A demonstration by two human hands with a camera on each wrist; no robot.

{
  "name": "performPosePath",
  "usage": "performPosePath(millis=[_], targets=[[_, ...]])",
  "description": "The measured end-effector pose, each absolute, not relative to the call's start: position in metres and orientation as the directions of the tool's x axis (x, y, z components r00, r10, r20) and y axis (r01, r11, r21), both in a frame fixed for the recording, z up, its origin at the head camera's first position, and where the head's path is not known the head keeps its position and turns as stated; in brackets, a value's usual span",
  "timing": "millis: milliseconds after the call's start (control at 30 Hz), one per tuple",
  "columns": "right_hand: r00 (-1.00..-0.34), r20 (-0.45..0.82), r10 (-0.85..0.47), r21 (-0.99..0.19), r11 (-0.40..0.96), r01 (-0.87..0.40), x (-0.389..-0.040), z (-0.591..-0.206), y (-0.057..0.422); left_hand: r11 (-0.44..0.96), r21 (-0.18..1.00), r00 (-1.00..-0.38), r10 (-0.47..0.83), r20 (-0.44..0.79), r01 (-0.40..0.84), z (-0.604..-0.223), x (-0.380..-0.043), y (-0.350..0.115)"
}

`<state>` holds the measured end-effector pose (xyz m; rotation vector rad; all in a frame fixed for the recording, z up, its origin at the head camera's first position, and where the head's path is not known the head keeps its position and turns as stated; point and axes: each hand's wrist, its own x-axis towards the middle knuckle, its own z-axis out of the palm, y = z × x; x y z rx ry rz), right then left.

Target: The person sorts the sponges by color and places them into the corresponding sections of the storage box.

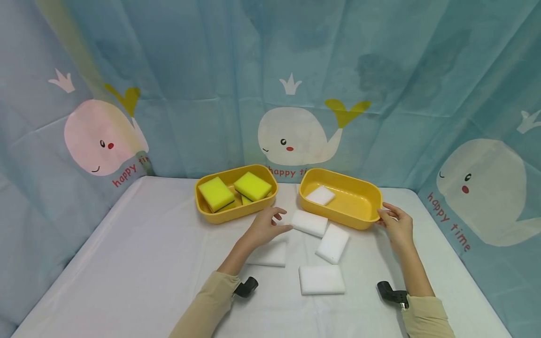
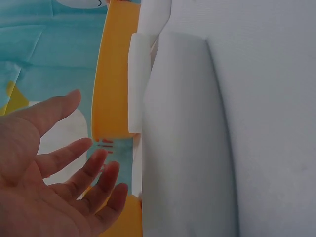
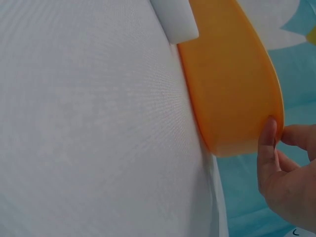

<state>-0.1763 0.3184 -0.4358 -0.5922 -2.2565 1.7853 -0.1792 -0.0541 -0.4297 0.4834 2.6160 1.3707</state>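
Observation:
My right hand (image 1: 396, 226) pinches the right end of a yellow tray (image 1: 354, 220), thumb on the outer wall and fingers at the rim, as the right wrist view shows. One white sponge (image 1: 320, 195) lies in the left part of that tray. Between the two trays my left hand (image 1: 265, 227) hovers over the table with nothing in it, its fingers loosely bent and apart in the left wrist view. Just in front of the tray lie two white sponges (image 1: 310, 222) (image 1: 333, 243). Another white sponge (image 1: 268, 254) is partly hidden below my left hand, and one more (image 1: 322, 280) lies nearer to me.
A second yellow tray (image 1: 236, 216) at the back left holds yellow-green sponges (image 1: 216, 193) with dark undersides. Behind both trays hangs a blue curtain (image 1: 211, 117) printed with whales. A white cloth (image 1: 139, 263) covers the table.

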Motion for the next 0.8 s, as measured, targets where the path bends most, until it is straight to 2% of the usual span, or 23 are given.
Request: performPosePath(millis=[333, 633, 800], targets=[[-0.899, -0.086, 0.43, -0.962, 0.199, 0.188, -0.176, -0.434, 0.318, 0.577, 0.799, -0.931, 0.361, -0.06, 0.172, -0.44, -0.173, -0.065], [-0.895, -0.094, 0.436, -0.963, 0.189, 0.193, -0.178, -0.435, 0.319, 0.559, 0.813, -0.907, 0.409, -0.102, 0.161, -0.444, -0.17, -0.076], [-0.894, -0.092, 0.439, -0.964, 0.185, 0.19, -0.177, -0.436, 0.318, 0.559, 0.804, -0.877, 0.469, -0.107, 0.201, -0.445, -0.17, -0.088]])
